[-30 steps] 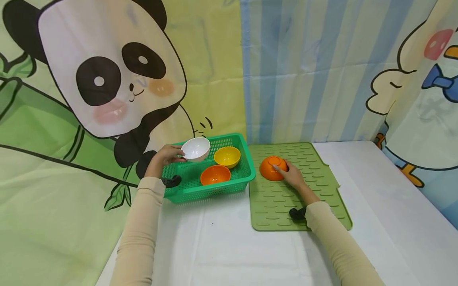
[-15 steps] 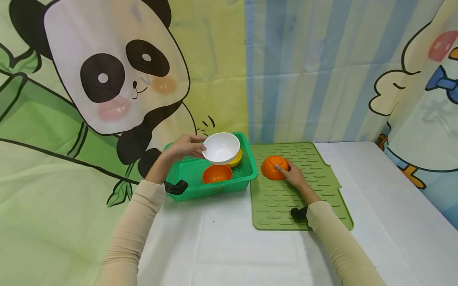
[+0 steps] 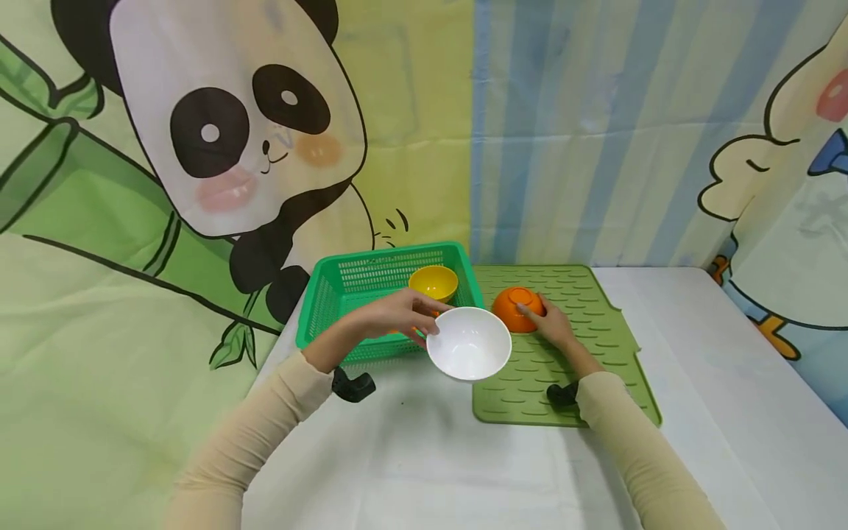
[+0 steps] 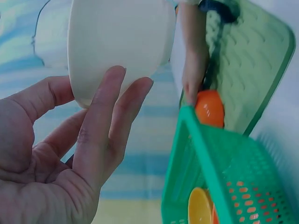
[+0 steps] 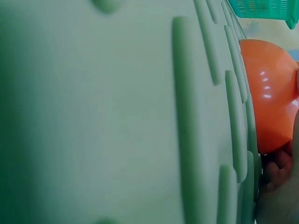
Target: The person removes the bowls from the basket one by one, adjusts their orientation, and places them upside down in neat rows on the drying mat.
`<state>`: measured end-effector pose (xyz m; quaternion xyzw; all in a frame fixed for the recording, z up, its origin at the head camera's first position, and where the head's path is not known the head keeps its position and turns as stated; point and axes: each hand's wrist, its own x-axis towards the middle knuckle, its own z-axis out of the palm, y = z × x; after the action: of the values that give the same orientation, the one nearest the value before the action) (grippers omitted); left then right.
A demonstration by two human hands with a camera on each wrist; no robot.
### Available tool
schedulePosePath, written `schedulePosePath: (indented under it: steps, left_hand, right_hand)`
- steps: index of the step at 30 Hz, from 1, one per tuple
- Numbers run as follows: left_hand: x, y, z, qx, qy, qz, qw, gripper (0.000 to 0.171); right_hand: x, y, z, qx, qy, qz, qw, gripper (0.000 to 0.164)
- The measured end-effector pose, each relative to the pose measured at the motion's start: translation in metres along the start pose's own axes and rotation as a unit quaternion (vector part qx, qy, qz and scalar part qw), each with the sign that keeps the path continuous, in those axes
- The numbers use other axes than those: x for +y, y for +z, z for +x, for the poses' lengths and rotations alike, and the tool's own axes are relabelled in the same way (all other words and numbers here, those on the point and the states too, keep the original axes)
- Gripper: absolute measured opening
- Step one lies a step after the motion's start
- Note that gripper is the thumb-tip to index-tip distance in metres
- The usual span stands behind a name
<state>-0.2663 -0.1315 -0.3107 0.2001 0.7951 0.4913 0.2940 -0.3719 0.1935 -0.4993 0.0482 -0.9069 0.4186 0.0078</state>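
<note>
My left hand (image 3: pixel 397 313) pinches a white bowl (image 3: pixel 469 344) by its left rim, thumb on one side and fingers on the other. Its hollow faces the head camera, held in the air in front of the basket's right corner and overlapping the mat's left edge. On the green ridged mat (image 3: pixel 596 346), an orange bowl (image 3: pixel 513 309) sits upside down. My right hand (image 3: pixel 555 324) grips that bowl from its right side, thumb by the base ring. The left wrist view shows the white bowl's outer wall (image 4: pixel 117 42) against my fingertips.
A green perforated basket (image 3: pixel 384 254) stands at the back left with a yellow bowl (image 3: pixel 433 283) inside. Another orange bowl in it is mostly hidden behind my left hand in the head view. A patterned curtain (image 3: pixel 543 147) hangs behind the white table (image 3: pixel 689 353).
My left hand has carried the white bowl rightward and toward me, from over the basket to its front right. My right hand stays on the orange bowl.
</note>
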Motion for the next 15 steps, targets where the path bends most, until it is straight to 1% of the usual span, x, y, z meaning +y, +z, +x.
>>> schedulePosePath:
  steps: [3,6,9,12,15]
  left_hand:
    - [0.001,0.009,0.001,-0.017,-0.005,-0.004,0.9998,0.042]
    - [0.003,0.014,0.0,-0.02,-0.009,-0.007,0.9997,0.042]
    - [0.003,0.016,-0.002,-0.019,-0.009,-0.008,0.9997,0.043]
    - [0.003,0.016,-0.001,-0.019,-0.009,-0.011,0.9997,0.043]
    - [0.003,0.014,-0.001,-0.016,-0.009,-0.01,0.9998,0.043]
  right_hand:
    - [-0.001,-0.002,-0.001,-0.003,0.002,-0.008,1.0,0.091]
    - [-0.002,-0.003,0.0,-0.011,0.002,-0.011,1.0,0.092]
    - [-0.004,-0.006,0.001,-0.02,-0.002,-0.008,1.0,0.092]
    - [-0.007,-0.013,0.0,-0.026,-0.012,0.01,1.0,0.09]
    - [-0.017,-0.024,-0.005,-0.015,-0.035,0.035,0.999,0.082]
